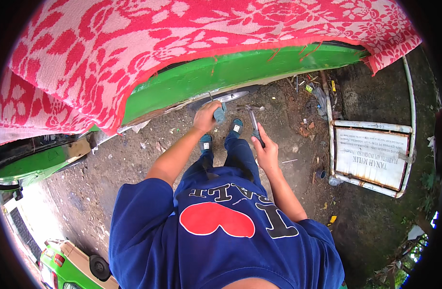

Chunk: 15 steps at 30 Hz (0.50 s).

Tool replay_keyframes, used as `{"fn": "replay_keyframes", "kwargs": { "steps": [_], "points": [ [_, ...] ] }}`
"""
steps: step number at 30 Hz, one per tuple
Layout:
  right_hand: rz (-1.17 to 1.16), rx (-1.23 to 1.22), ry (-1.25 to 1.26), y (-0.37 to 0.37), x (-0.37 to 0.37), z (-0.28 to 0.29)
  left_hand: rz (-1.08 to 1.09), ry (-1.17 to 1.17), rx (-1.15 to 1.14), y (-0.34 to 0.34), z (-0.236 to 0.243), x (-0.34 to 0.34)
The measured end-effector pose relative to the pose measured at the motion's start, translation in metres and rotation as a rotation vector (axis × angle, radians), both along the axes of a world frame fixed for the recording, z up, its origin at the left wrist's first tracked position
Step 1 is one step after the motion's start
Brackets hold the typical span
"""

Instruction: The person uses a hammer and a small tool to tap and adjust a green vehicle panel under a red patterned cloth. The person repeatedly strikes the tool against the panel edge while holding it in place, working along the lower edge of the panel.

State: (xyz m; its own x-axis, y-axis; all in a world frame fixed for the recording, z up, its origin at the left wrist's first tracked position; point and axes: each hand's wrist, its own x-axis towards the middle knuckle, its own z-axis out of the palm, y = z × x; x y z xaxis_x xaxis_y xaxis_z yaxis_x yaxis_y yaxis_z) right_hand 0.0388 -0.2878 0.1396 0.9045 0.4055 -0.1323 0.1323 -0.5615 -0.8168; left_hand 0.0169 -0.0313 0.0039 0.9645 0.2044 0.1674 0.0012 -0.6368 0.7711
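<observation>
My right hand (265, 149) is closed round the dark grip of a hammer (253, 118), whose metal head points away from me toward the green car. My left hand (205, 117) is wrapped about a grey-blue object (220, 113), and a thin metal tip shows just beyond the fingers. I cannot make out its exact kind. Both hands are in front of my body, apart from each other. Beyond them is the lower side of the green car (182, 85), with a wheel (236, 95) close to the left hand and the hammer head.
A red and pink floral cloth (158, 33) drapes over the car. To the right stands a white metal-framed sign (370, 154), its print upside down. Litter and a plastic bag (319, 102) lie on the dirt ground (148, 154). Another green vehicle (69, 265) is at lower left.
</observation>
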Motion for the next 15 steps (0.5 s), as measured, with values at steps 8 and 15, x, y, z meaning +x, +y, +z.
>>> {"fn": "replay_keyframes", "kwargs": {
  "steps": [8,15],
  "points": [
    [0.054,0.004,-0.046,0.008,-0.001,0.015,0.029,-0.064,-0.069,0.011,0.005,-0.021],
    [0.08,-0.033,-0.045,0.013,-0.008,0.028,0.084,-0.078,-0.099,0.022,-0.013,-0.044]
  ]
}}
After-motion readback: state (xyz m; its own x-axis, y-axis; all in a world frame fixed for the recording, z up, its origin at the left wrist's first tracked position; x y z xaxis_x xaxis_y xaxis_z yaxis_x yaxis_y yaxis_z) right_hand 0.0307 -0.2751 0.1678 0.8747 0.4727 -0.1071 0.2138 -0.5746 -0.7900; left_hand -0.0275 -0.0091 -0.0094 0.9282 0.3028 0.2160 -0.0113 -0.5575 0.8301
